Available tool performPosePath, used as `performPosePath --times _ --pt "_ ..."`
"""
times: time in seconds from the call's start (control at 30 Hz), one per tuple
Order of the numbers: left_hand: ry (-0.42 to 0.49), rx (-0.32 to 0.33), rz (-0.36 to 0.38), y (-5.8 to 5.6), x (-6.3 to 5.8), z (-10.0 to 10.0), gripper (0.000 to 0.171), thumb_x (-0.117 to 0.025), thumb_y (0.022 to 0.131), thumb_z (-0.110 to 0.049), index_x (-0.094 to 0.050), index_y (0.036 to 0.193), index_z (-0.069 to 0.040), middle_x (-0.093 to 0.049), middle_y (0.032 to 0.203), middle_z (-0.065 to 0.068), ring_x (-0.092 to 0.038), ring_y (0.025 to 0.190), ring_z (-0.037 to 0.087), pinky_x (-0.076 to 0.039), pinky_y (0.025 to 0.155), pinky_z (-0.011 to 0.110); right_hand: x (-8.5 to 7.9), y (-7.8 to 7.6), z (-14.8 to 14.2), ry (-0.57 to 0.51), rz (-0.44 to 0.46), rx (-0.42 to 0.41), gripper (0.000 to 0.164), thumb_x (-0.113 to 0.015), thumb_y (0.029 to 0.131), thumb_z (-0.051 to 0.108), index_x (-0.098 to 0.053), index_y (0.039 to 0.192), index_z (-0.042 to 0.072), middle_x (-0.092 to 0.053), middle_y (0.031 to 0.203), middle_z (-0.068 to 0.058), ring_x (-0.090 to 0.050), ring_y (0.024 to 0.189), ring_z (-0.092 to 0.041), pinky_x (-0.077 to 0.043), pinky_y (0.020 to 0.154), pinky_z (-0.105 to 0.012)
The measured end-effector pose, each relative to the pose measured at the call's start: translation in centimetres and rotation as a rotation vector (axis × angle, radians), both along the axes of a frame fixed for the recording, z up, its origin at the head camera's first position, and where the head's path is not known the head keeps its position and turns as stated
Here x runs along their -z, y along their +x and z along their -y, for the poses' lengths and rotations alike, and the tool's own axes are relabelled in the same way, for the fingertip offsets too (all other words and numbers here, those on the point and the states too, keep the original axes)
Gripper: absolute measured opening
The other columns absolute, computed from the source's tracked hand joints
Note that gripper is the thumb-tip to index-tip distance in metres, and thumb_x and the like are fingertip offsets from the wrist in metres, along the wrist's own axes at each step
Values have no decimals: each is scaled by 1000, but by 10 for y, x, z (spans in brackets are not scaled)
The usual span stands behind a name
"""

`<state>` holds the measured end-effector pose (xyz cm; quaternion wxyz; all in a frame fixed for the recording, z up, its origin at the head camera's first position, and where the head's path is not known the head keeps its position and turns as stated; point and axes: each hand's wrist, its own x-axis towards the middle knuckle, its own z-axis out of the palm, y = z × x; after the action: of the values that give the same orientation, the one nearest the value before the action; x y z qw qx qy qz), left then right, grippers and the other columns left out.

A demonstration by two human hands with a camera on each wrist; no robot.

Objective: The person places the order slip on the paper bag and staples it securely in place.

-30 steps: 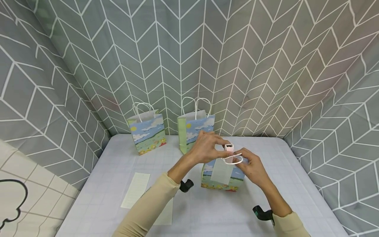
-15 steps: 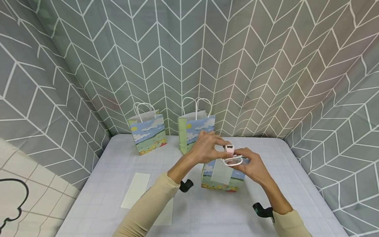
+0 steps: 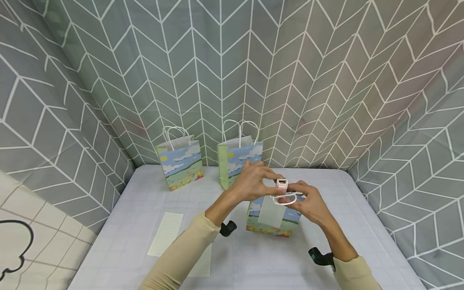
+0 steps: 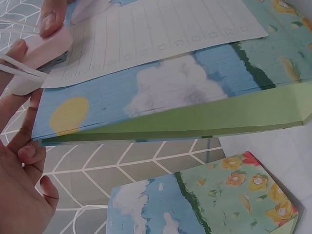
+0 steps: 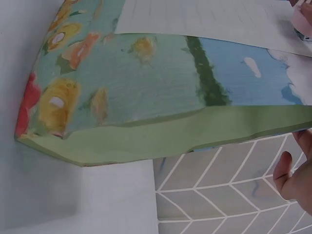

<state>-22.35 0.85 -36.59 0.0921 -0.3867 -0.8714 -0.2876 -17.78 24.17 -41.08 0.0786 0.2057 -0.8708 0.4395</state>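
My left hand (image 3: 253, 182) pinches a small pink stapler (image 3: 282, 185), its thumb on the pink top in the left wrist view. The stapler straddles the top edge of a paper gift bag (image 4: 102, 109) printed with sky, sun and flowers. A white lined paper strip (image 3: 272, 212) lies against the bag's front, its end at the stapler. My right hand (image 3: 308, 203) holds the bag's top edge on the other side, its thumb partly hidden by the white rope handles (image 3: 285, 202). The bag leans tilted toward me under both hands.
Two matching gift bags stand at the back: one at left (image 3: 183, 163) and one in the middle (image 3: 222, 161), partly behind my left hand. Lined paper sheets (image 3: 167, 229) lie front left on the white table (image 3: 123, 249), one partly under my left sleeve. Patterned curtains (image 3: 217, 60) surround the table.
The stapler and both hands have sunk slightly, and the white handles have shifted a little beneath the stapler. Both hands keep their holds.
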Motion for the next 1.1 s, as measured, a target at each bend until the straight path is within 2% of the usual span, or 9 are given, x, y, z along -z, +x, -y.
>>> performPosePath --times 0.1,0.27,0.3,0.43,0.53,0.67,0.87,1.0,1.1 --pt "22 1 18 -2 4 0 39 -71 89 -55 -74 122 -34 -72 112 -15 -57 115 15 -33 100 50 0 1 2 -4 -6 23 38 -82 83 11 -74 120 11 -63 98 -1 -54 88 -12 -46 75 -34" --pt "152 30 98 -6 16 8 33 -52 102 -47 -74 121 -31 -72 110 -16 -55 91 10 -34 92 45 0 0 7 0 13 60 26 -81 84 12 -76 109 7 -61 95 -5 -52 86 -16 -43 75 -35" --pt "180 42 127 -6 19 10 34 -49 104 -44 -75 117 -27 -73 105 -12 -54 86 12 -34 97 46 -1 1 7 4 18 66 25 -81 85 14 -76 109 8 -61 95 -4 -51 86 -16 -42 75 -35" --pt "224 67 256 -3 29 20 32 -47 108 -33 -72 122 -18 -72 113 -4 -61 97 10 -38 107 48 0 1 8 -2 19 73 32 -82 85 18 -75 116 15 -62 98 0 -53 92 -16 -43 81 -40" --pt "210 76 306 0 35 24 31 -52 104 -27 -69 130 -19 -70 120 -5 -63 108 9 -49 98 38 2 1 7 -25 12 57 34 -82 85 18 -74 118 18 -64 99 0 -54 94 -16 -44 83 -42" --pt "196 87 252 0 39 22 27 -62 99 -32 -72 122 -22 -71 114 -9 -65 104 6 -52 88 27 6 -1 7 -38 7 49 34 -82 86 20 -74 118 18 -64 99 0 -55 95 -16 -45 83 -43" --pt "161 61 150 0 40 18 13 -71 96 -34 -77 102 -24 -75 99 -11 -66 94 1 -52 78 22 8 -2 8 -45 24 44 33 -80 87 21 -73 119 17 -64 101 0 -56 100 -19 -43 89 -51" --pt "155 40 145 0 39 17 13 -73 94 -30 -78 102 -22 -76 98 -8 -68 93 3 -52 77 22 6 -1 9 -52 27 41 33 -80 87 20 -73 119 16 -65 103 -1 -57 104 -20 -42 93 -57" --pt "159 44 149 1 38 17 14 -73 94 -29 -78 103 -20 -77 99 -6 -69 93 5 -52 76 22 5 -1 10 -49 22 44 32 -80 87 20 -73 118 15 -65 102 -1 -56 103 -19 -42 92 -55"
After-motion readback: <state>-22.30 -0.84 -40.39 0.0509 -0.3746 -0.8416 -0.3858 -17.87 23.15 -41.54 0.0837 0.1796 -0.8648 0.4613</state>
